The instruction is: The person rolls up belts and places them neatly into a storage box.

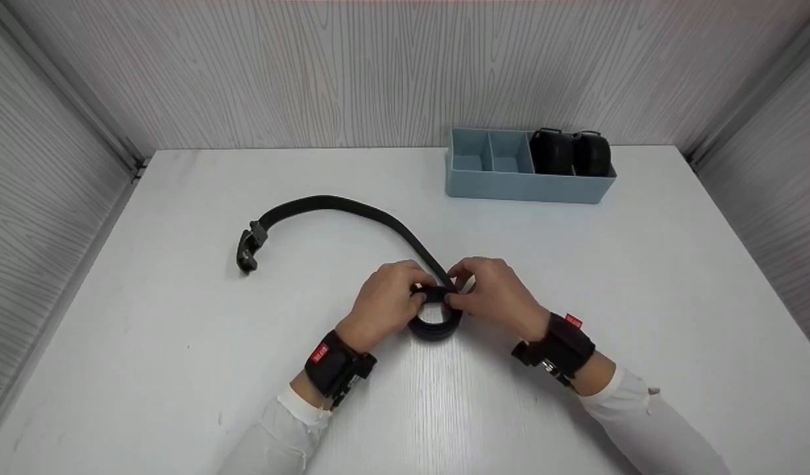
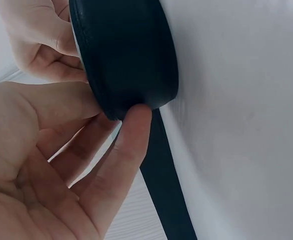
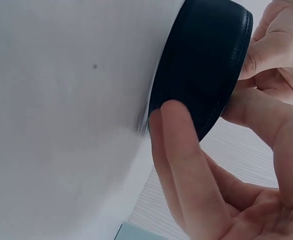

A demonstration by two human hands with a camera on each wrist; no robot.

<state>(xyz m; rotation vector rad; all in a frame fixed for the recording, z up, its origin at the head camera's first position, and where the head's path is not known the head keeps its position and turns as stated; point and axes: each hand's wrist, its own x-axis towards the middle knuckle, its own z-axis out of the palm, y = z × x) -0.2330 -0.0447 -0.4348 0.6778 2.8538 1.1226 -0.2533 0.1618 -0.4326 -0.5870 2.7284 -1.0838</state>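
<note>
A black leather belt [image 1: 352,206] lies on the white table, one end wound into an open-centred coil [image 1: 433,332] that stands on its edge side. From the coil the loose strap curves up and left to a dark metal buckle [image 1: 248,247]. My left hand [image 1: 388,300] pinches the coil's left side, thumb inside the ring and fingers around the outside. On the other side my right hand [image 1: 494,293] pinches the coil where the strap leaves it. In the right wrist view, two fingertips [image 3: 175,112] press the outer face of the coil [image 3: 204,60].
A blue divided box [image 1: 524,187] stands at the back right of the table. Two rolled black belts [image 1: 551,153] sit in its right compartments. Grey wood-grain panels [image 1: 299,72] enclose the table at the back and both sides.
</note>
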